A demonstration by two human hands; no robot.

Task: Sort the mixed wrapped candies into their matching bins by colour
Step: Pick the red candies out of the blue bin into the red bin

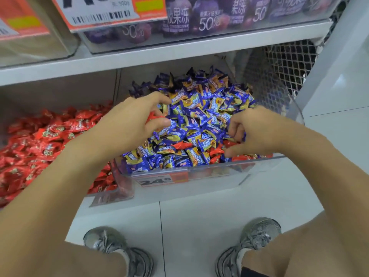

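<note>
A clear plastic bin (201,173) holds a heap of blue-and-yellow wrapped candies (201,108), with a few red candies (182,145) mixed in near its front. To its left lies a bin of red wrapped candies (40,140). My left hand (131,116) is over the blue heap's left side, fingers curled round red candy (152,116) that peeps out between them. My right hand (253,129) reaches into the right front of the blue bin, fingers curled down among the wrappers; what they hold is hidden.
A white shelf (179,50) runs above the bins, carrying purple jelly packs (209,17) and orange price tags (111,15). A price label (161,179) sits on the blue bin's front. Wire mesh (289,64) stands at the back right. My shoes (111,242) are on white floor.
</note>
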